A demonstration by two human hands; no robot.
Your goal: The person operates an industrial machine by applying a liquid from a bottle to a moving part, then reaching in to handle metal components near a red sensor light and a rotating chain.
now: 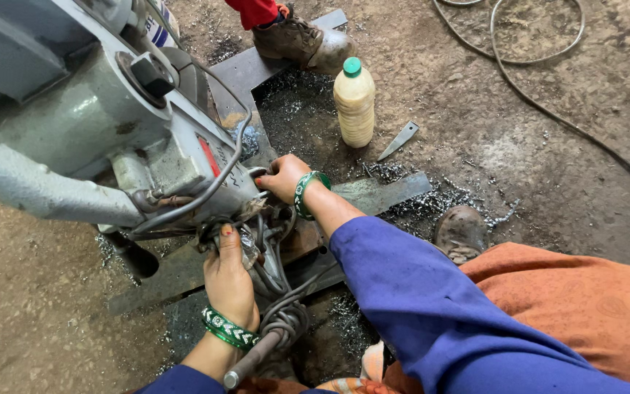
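A large grey drilling machine (pixel 103 124) stands on dark steel plates (pixel 373 193) laid on the dirt floor. My left hand (pixel 229 281), with a green bangle at the wrist, grips the machine's lower rear among its cables. My right hand (pixel 282 177), also wearing a green bangle, is closed on the machine's side near a grey cable (pixel 220 175). A metal handle bar (pixel 253 359) pokes up below my left wrist. The drill bit itself is hidden behind the machine body.
A cream plastic bottle (pixel 354 102) with a green cap stands on the floor beyond my hands. Another person's boot (pixel 297 40) rests on a plate at the top. Metal shavings (pixel 439 201), a small steel offcut (pixel 399 140) and a cable (pixel 548 109) lie on the ground.
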